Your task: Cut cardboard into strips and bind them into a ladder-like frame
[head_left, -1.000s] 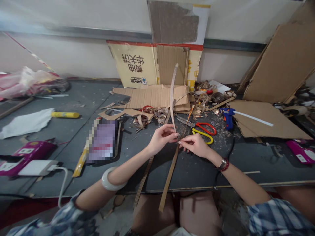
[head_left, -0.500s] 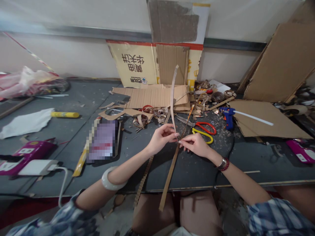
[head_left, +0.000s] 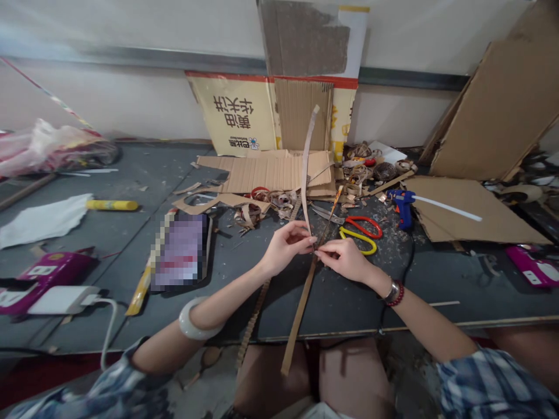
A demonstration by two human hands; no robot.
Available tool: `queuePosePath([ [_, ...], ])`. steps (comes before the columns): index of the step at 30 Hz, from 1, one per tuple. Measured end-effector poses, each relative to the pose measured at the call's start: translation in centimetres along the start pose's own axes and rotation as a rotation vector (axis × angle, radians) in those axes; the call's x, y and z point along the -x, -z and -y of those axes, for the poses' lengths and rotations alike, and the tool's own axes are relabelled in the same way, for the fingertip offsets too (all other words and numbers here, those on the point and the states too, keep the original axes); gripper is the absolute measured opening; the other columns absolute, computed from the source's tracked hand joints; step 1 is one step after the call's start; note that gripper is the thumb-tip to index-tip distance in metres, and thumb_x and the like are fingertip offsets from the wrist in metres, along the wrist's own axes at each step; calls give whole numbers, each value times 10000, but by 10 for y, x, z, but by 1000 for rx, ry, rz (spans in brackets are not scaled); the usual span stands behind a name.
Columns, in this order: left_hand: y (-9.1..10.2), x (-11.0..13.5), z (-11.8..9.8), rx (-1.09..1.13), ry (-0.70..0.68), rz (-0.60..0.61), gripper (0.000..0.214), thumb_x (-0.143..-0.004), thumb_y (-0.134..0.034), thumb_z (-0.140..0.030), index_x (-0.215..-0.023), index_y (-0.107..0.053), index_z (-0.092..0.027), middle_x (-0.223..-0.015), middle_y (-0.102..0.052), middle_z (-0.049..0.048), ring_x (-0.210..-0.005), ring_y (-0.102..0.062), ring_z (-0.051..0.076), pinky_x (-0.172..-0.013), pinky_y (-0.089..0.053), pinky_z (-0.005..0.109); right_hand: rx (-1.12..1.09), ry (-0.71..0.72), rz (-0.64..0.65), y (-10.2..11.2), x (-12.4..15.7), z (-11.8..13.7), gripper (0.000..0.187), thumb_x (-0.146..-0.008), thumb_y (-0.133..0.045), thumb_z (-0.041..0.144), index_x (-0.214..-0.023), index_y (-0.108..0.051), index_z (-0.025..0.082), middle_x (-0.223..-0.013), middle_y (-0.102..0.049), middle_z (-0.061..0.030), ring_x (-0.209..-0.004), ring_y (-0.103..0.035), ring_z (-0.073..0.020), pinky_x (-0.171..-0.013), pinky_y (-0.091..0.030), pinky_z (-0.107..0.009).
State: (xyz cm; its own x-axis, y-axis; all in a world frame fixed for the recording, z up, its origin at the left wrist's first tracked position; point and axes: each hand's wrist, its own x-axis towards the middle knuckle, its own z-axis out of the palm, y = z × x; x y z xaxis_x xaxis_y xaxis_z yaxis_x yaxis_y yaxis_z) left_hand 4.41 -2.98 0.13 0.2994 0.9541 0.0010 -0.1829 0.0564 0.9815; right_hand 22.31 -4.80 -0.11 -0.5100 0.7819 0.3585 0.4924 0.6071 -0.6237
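My left hand [head_left: 286, 247] and my right hand [head_left: 347, 259] meet at the middle of the dark table [head_left: 340, 297], both pinching a long cardboard strip [head_left: 299, 308]. One layer of the strip [head_left: 308, 157] curls upward from the pinch, peeled away from the brown part that runs down over the table's front edge toward my lap. Both hands have their fingers closed on it. A second corrugated strip [head_left: 253, 320] lies under my left forearm.
Red and yellow scissors [head_left: 360, 233] lie just behind my right hand, a blue glue gun [head_left: 404, 203] beyond. Cardboard sheets [head_left: 266, 171], scraps and rolled strips crowd the back. A phone [head_left: 181, 250] lies left; magenta devices [head_left: 48, 273] and a yellow tube [head_left: 111, 205] further left.
My right hand has shifted slightly toward the left hand at the pinch point; the upright peeled layer has straightened a little. Otherwise nothing has moved.
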Motion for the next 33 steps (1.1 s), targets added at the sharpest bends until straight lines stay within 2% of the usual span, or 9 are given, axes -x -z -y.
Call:
queuePosePath([
  [5,-1,0,1,-1,-11,5,377,-652,-721,-264,-960,-535,-155,-765,-599,-14,-692,-603,105,-639,-553,250,86,36,-8,-2,2,0,229,-860,-456,188,-756,-658,157,-753,-665,-56,-662,-584,-131,-635,-413,-234],
  [11,-1,1,2,-45,-11,11,365,-665,-709,-278,-969,-549,-157,-772,-599,-7,-702,-606,114,-644,-559,259,142,62,7,-4,3,0,218,-845,-456,162,-708,-626,161,-670,-610,-39,-612,-532,-126,-609,-389,-236],
  [15,0,0,2,-43,3,9,390,-654,-715,-306,-986,-567,-162,-778,-607,-5,-703,-610,119,-649,-563,279,126,68,2,-3,3,0,219,-832,-463,147,-668,-608,162,-626,-575,-18,-575,-496,-110,-582,-364,-225],
  [23,1,-1,2,-68,26,4,431,-640,-727,-278,-1021,-593,-128,-771,-634,12,-701,-620,126,-662,-562,287,110,75,25,2,1,3,196,-838,-465,163,-732,-630,156,-683,-614,-33,-610,-527,-115,-606,-387,-223],
  [33,3,-4,6,-142,1,8,417,-661,-706,-304,-1008,-557,-128,-775,-658,28,-696,-635,144,-661,-558,303,79,57,-12,-2,3,3,171,-820,-478,142,-747,-631,162,-695,-613,-31,-623,-539,-119,-608,-404,-227],
])
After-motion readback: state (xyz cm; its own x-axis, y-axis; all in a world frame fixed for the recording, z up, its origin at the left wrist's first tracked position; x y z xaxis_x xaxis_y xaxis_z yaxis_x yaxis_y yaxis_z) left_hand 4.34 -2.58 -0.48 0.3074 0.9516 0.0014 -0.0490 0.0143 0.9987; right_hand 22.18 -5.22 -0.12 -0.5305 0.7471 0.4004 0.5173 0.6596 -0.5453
